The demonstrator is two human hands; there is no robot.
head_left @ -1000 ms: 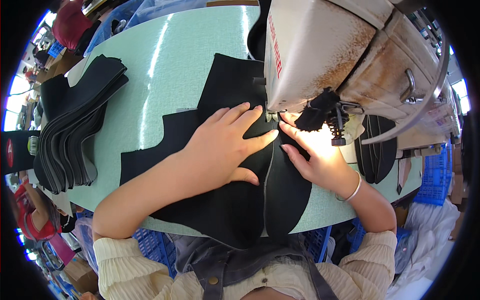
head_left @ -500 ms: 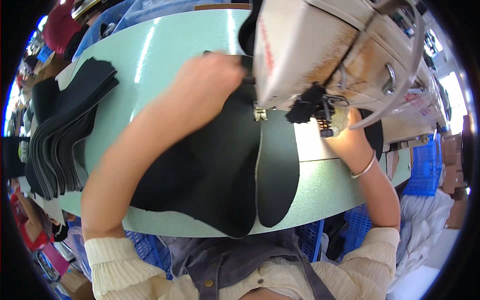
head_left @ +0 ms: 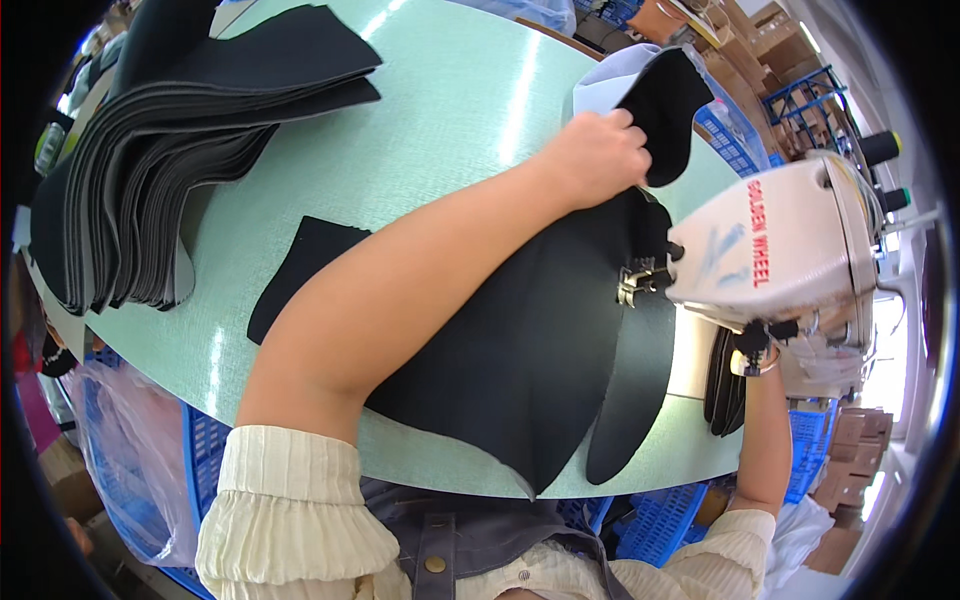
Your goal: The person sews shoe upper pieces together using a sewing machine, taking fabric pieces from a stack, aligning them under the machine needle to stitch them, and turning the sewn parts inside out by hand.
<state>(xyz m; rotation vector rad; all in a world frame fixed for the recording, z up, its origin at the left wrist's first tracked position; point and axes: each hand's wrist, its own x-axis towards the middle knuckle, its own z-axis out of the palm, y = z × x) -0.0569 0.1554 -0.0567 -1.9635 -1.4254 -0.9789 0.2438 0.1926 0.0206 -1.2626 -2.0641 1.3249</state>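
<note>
Now clasps black fabric [head_left: 668,125] in left grip [head_left: 605,160], leaving panel [head_left: 520,350] nearside of it unpressed; cannot tell hidden right grip's state.

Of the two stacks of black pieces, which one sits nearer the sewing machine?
The smaller stack on the right, close beside the sewing machine. The larger, wavy stack lies far left on the table, well away from it.

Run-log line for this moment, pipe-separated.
left hand: curled at black fabric's far edge, grip unclear | right hand: hidden behind sewing machine | presser foot: over fabric | black stack: left on green table
</note>
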